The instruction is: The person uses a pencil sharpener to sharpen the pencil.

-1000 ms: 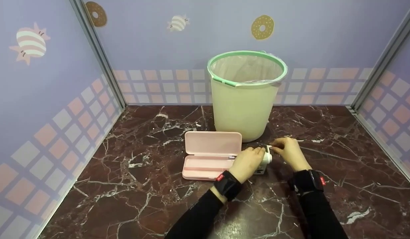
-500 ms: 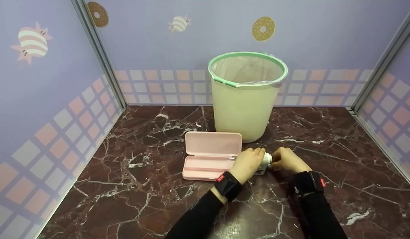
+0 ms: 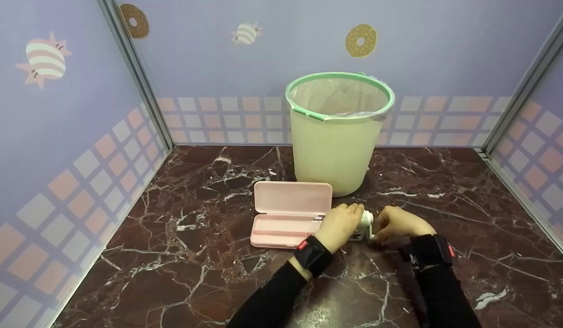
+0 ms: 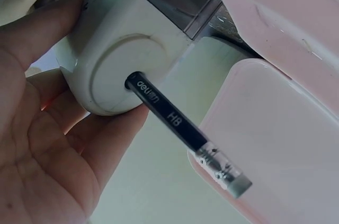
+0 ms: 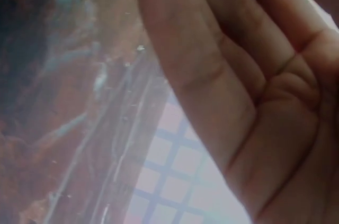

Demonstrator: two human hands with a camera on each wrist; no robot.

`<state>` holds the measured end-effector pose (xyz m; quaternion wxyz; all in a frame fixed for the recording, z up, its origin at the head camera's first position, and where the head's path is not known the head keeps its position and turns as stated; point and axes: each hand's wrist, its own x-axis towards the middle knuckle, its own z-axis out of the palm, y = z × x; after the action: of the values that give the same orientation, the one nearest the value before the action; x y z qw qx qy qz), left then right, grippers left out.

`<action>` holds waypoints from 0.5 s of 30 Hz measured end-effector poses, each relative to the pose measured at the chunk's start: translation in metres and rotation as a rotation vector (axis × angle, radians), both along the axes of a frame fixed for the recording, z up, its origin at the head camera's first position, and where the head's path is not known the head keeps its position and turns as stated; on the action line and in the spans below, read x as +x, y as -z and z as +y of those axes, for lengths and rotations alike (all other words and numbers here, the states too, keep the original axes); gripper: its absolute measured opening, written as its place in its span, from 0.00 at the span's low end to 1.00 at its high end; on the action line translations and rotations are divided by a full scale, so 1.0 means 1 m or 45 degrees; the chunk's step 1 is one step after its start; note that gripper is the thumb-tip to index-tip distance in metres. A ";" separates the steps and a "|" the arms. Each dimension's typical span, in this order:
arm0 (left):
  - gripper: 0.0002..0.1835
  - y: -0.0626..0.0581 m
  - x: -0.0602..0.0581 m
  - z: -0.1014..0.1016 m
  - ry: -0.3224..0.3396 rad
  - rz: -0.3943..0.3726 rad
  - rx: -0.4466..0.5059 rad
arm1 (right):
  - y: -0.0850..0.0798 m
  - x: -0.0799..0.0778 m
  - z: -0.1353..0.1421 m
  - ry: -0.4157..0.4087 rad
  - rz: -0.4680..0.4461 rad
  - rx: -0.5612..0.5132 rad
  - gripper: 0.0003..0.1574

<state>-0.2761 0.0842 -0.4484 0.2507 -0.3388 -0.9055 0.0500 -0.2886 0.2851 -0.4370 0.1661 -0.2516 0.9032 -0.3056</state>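
A white pencil sharpener (image 3: 358, 235) with a side crank (image 3: 371, 230) sits on the table, mostly covered by my left hand (image 3: 338, 225), which grips its body. In the left wrist view a black HB pencil (image 4: 172, 115) sticks out of the sharpener's round front, its eraser end outward. My right hand (image 3: 400, 224) pinches the crank's end with curled fingers at the sharpener's right side. The right wrist view shows only part of that palm and its fingers, blurred.
An open pink pencil case (image 3: 292, 197) lies left of the sharpener, its lid raised. Behind stands a pale green bin (image 3: 336, 150) with a plastic liner. Patterned walls enclose the dark marbled table (image 3: 194, 273) at the back and sides.
My right hand has moved down as the crank swung from pointing up to pointing down. The left hand has stayed in place on the sharpener.
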 end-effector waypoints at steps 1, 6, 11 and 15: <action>0.18 0.000 0.000 0.000 0.002 0.004 0.000 | -0.002 0.001 0.000 -0.019 -0.006 -0.009 0.03; 0.19 -0.001 0.000 0.000 0.001 -0.013 -0.003 | -0.012 0.005 0.002 -0.047 0.039 0.035 0.04; 0.18 -0.001 0.000 0.000 0.011 -0.012 0.001 | -0.022 0.007 0.004 -0.059 0.042 0.015 0.04; 0.18 0.000 -0.001 0.000 0.018 -0.013 0.007 | -0.028 0.009 0.007 -0.061 0.047 -0.070 0.04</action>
<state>-0.2774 0.0839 -0.4482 0.2475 -0.3447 -0.9044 0.0441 -0.2800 0.2921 -0.4088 0.1499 -0.2833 0.8910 -0.3215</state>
